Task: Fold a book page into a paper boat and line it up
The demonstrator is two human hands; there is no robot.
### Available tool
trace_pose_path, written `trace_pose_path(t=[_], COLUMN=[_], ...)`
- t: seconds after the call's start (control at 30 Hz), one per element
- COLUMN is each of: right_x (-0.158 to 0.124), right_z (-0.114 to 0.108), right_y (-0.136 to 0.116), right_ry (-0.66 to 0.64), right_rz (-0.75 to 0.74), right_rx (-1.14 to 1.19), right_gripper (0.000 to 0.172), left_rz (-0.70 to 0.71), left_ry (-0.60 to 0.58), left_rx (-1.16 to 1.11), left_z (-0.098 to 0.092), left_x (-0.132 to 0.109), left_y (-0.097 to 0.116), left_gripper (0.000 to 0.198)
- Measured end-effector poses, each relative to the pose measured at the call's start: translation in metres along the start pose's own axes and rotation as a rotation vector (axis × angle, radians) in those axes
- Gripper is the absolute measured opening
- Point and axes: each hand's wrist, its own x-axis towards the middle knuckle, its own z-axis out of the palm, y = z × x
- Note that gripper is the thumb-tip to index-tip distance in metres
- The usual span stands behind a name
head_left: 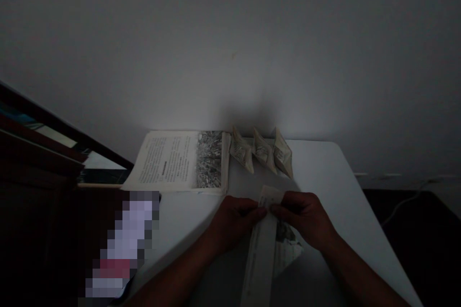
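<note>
Both hands meet over a printed paper sheet [264,244] folded into a long strip on the white table [324,168]. My left hand [232,220] pinches the strip's upper end from the left. From the right, my right hand [304,218] pinches the same end, fingers closed on the fold. A flap of the sheet with a dark picture sticks out under my right hand. Behind the hands, three folded paper boats [261,151] stand in a row near the wall.
An open book [180,160] with text and a grey photo lies at the table's far left. Dark wooden furniture [43,163] stands on the left. A blurred patch [124,244] covers something by the table's left edge. A pale wall rises behind.
</note>
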Motion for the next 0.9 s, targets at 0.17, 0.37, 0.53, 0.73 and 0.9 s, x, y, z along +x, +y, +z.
trace_pose_path(t=[0.17,0.37,0.53,0.73,0.9], right_x=[-0.001,0.002,0.001,-0.001,-0.001], right_z=[0.004,0.01,0.01,0.009,0.007], right_y=[0.005,0.001,0.001,0.0,0.0], right_ry=[-0.002,0.042,0.072,0.003,0.014], right_rz=[0.008,0.033,0.013,0.011,0.008], right_rx=[-0.076,-0.058,-0.071,-0.049,-0.113], right_gripper=[0.025,0.017,0.017,0.017,0.021], left_rz=[0.004,0.084,0.164,0.218,0.236], left_ry=[0.17,0.229,0.206,0.198,0.251], left_rx=[-0.055,0.023,0.029,0.107,0.124], left_z=[0.003,0.004,0.004,0.003,0.004], left_x=[0.001,0.001,0.001,-0.002,-0.002], left_y=[0.002,0.002,0.002,-0.001,-0.003], left_gripper=[0.022,0.015,0.015,0.016,0.017])
